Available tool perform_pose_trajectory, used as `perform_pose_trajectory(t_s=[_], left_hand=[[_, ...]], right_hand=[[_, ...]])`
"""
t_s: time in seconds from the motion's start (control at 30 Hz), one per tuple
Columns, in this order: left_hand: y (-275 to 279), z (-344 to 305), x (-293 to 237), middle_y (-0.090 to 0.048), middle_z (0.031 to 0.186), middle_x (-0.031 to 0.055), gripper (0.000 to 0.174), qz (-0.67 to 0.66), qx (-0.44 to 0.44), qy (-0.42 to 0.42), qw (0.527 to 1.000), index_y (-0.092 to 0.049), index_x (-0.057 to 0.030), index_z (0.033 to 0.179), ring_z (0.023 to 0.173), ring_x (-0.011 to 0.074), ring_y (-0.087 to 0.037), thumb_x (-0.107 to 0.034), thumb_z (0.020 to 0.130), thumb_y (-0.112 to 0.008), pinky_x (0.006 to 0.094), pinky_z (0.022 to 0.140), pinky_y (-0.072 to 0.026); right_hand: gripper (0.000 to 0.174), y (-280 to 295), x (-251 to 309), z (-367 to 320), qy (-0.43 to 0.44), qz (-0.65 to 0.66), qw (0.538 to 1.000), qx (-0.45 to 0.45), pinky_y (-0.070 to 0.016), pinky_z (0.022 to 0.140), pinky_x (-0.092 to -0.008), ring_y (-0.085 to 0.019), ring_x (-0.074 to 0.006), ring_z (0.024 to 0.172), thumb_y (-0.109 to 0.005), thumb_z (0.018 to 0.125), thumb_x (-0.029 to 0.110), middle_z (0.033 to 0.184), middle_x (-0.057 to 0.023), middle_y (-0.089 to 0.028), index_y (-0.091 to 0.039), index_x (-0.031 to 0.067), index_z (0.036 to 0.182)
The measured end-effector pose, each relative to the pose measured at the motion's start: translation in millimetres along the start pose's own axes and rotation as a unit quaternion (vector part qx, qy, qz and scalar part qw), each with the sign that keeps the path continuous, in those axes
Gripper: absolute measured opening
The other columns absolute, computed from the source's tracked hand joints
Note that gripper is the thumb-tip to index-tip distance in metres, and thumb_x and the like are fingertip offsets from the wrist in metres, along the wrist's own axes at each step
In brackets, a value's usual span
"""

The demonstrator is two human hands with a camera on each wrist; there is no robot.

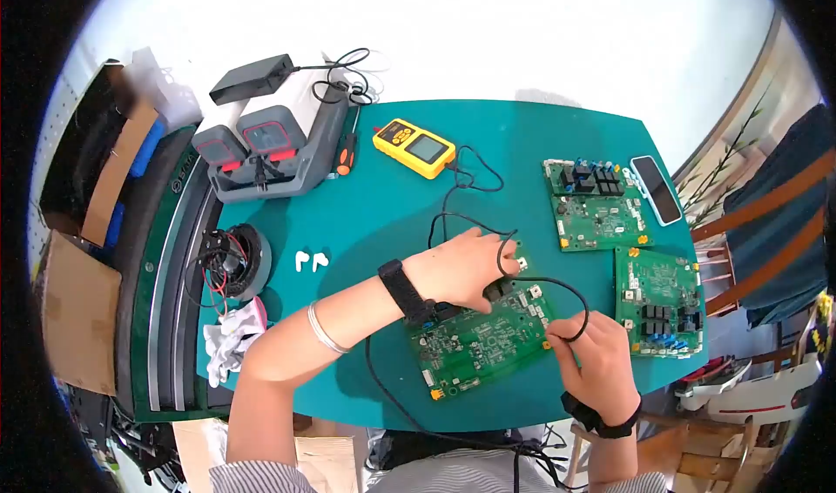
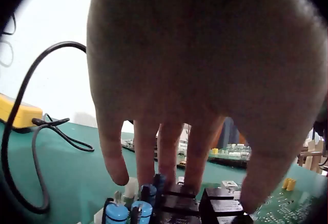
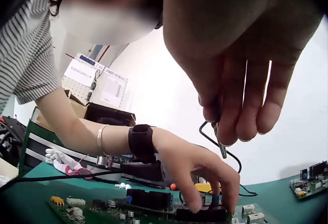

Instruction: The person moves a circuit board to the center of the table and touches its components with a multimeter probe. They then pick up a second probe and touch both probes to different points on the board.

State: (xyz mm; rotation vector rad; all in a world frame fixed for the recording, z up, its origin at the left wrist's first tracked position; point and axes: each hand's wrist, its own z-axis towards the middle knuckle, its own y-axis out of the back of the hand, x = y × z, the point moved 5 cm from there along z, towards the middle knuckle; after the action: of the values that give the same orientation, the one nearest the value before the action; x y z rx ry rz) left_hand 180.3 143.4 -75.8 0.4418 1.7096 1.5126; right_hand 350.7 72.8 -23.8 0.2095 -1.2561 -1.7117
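Observation:
A green circuit board (image 1: 483, 345) lies on the table in front of the person. The left hand (image 1: 466, 266) arches over its far side. Its fingertips rest among black blocks (image 2: 177, 208) and blue round components (image 2: 117, 212), with the thumb down on the nearer side. Above the board's right corner, the right hand (image 1: 601, 362) pinches a slim probe (image 3: 221, 147) whose metal tip points down; the fingers hide most of it. A black cable (image 1: 575, 293) loops from over the left hand to the right one. The yellow handheld meter (image 1: 415, 148) lies farther back.
Two more green boards (image 1: 599, 214) (image 1: 659, 306) lie at the right, beside a phone (image 1: 657, 190). To the left are a grey battery charger (image 1: 296, 175), a screwdriver (image 1: 347, 155), white earbuds (image 1: 312, 260), a round motor (image 1: 248, 262) and gloves (image 1: 231, 341).

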Motion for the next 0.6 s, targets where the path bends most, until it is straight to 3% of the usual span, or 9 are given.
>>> perform_pose_trajectory(t_s=[0.13, 0.23, 0.3, 0.33, 0.4, 0.5, 0.6], left_hand=[[0.8, -3.0, -5.0, -0.05, 0.107, 0.0065, 0.064, 0.033, 0.019, -0.031, 0.999, -0.054, -0.0108, 0.112, 0.103, 0.0259, -0.051, -0.022, 0.057, -0.084, 0.0399, 0.088, -0.04], [0.6, -2.8, -6.2, -0.05, 0.106, 0.0066, 0.064, 0.031, 0.01, -0.054, 0.998, -0.055, -0.0111, 0.111, 0.103, 0.0262, -0.051, -0.022, 0.055, -0.084, 0.0404, 0.089, -0.0404], [-0.2, -1.7, -3.4, -0.051, 0.105, 0.0064, 0.062, 0.022, 0.02, -0.042, 0.999, -0.056, -0.0107, 0.109, 0.103, 0.0266, -0.051, -0.023, 0.055, -0.084, 0.0407, 0.09, -0.0401], [0.9, -2.0, -2.8, -0.051, 0.106, 0.0063, 0.062, 0.018, 0.013, -0.053, 0.998, -0.056, -0.0105, 0.109, 0.103, 0.027, -0.052, -0.024, 0.055, -0.084, 0.0405, 0.09, -0.0401], [1.0, -3.7, -0.6, -0.051, 0.106, 0.0062, 0.062, 0.016, 0.006, -0.065, 0.998, -0.056, -0.0103, 0.108, 0.104, 0.0274, -0.052, -0.025, 0.055, -0.084, 0.0403, 0.09, -0.04], [4.7, -9.2, 5.6, -0.053, 0.104, 0.0072, 0.061, 0.005, -0.017, -0.07, 0.997, -0.056, -0.0105, 0.109, 0.104, 0.0287, -0.053, -0.027, 0.057, -0.083, 0.0415, 0.091, -0.0394], [15.2, -24.7, 23.6, -0.058, 0.1, 0.0101, 0.054, 0.101, -0.061, 0.002, 0.993, -0.059, -0.0082, 0.108, 0.104, 0.0304, -0.054, -0.033, 0.065, -0.079, 0.0427, 0.093, -0.0384]], right_hand=[[0.018, 1.0, 4.2, 1.0, 0.021, 0.025, 0.999, -0.016, -0.0401, 0.053, -0.0356, -0.049, -0.0241, 0.058, -0.068, 0.074, 0.003, 0.062, -0.0052, -0.045, -0.054, 0.0062, 0.086], [0.019, 0.0, 8.2, 2.8, 0.034, 0.023, 0.999, 0.003, -0.0407, 0.054, -0.0355, -0.05, -0.0241, 0.058, -0.068, 0.074, 0.002, 0.062, -0.0052, -0.045, -0.054, 0.0063, 0.085], [0.015, 0.1, 9.1, 4.3, 0.015, 0.038, 0.999, 0.017, -0.0429, 0.056, -0.0362, -0.055, -0.0263, 0.062, -0.068, 0.074, 0.001, 0.069, -0.0058, -0.057, -0.057, 0.0068, 0.083], [0.015, 0.1, 8.4, 4.9, 0.016, 0.037, 0.999, 0.014, -0.0429, 0.056, -0.0362, -0.055, -0.0263, 0.062, -0.068, 0.074, 0.001, 0.069, -0.0058, -0.057, -0.057, 0.0068, 0.083], [0.018, -0.7, 9.5, 5.3, 0.054, 0.027, 0.998, 0.004, -0.041, 0.054, -0.0355, -0.051, -0.024, 0.059, -0.067, 0.074, 0.002, 0.062, -0.0055, -0.045, -0.053, 0.0068, 0.084], [0.018, -0.1, 8.0, 2.6, 0.049, 0.032, 0.998, 0.001, -0.041, 0.054, -0.0358, -0.05, -0.024, 0.058, -0.066, 0.074, 0.002, 0.062, -0.0055, -0.045, -0.053, 0.0067, 0.084], [0.017, 2.5, 5.5, 0.3, 0.04, 0.03, 0.999, 0.004, -0.041, 0.054, -0.0361, -0.05, -0.0237, 0.058, -0.066, 0.074, 0.002, 0.062, -0.0057, -0.045, -0.053, 0.0063, 0.083]])
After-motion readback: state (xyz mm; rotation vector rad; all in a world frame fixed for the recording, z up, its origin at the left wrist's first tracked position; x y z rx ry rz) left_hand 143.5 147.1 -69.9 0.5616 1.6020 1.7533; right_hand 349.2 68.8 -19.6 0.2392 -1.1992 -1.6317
